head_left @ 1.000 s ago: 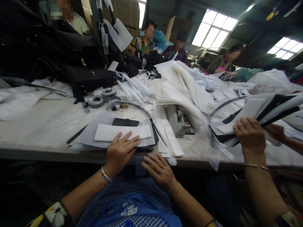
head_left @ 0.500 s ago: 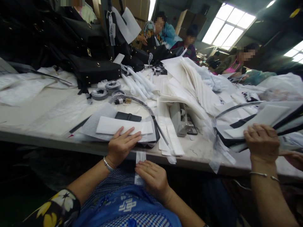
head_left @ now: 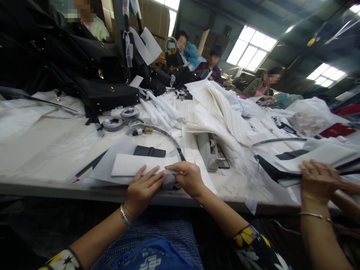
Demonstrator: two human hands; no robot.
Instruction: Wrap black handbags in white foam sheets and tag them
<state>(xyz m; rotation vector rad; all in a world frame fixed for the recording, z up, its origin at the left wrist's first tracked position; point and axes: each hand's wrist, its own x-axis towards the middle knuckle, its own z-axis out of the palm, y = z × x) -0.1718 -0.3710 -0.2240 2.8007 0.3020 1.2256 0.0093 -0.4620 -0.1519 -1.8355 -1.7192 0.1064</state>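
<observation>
My left hand [head_left: 142, 188] lies flat, fingers spread, on the near edge of a white foam sheet [head_left: 135, 165] that rests on grey paper [head_left: 112, 157] at the table's front edge. My right hand [head_left: 187, 177] is up on the table beside it, fingers pinched on a small white strip at the sheet's right end. A black flat piece [head_left: 149, 151] lies just behind the sheet.
A co-worker's hand [head_left: 319, 180] at the right presses on a black-and-white stack [head_left: 315, 155]. Piles of white sheets [head_left: 225, 108], tape rolls [head_left: 120, 117], a grey device [head_left: 209, 152] and black handbags [head_left: 107, 95] crowd the table. Several people sit at the far side.
My right hand has risen from my lap to the table, bringing a small white strip to the foam sheet's right end. My left hand stayed put. The co-worker's stack lowered.
</observation>
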